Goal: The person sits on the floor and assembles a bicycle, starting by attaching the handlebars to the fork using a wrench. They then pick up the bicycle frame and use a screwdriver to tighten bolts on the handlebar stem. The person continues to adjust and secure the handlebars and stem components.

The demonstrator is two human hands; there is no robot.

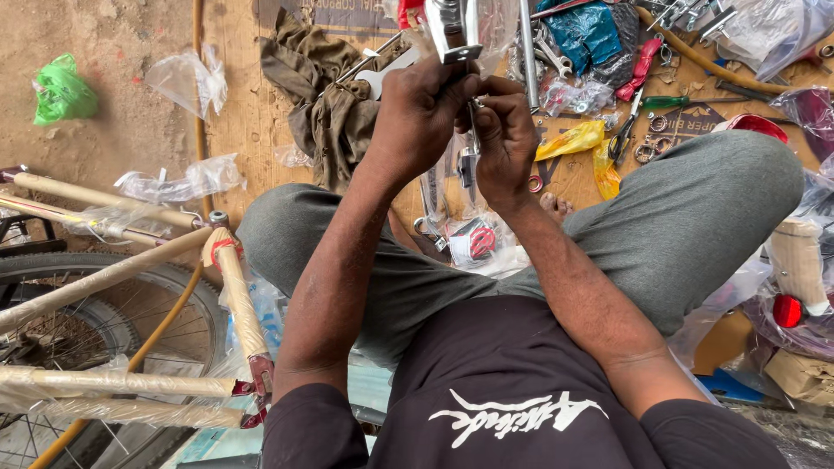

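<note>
Shiny chrome metal bracket (453, 30) sits raised above my knees, over the plywood sheet (248, 113) I'm sitting on. My left hand (420, 117) has its fingers curled shut around the bracket's lower end; my right hand (504, 139), touching the left, pinches a thin metal rod (473, 130) hanging under the bracket. Beyond the bracket lies a crumpled olive cloth (321, 95); to its right, scattered spanners (552, 56).
</note>
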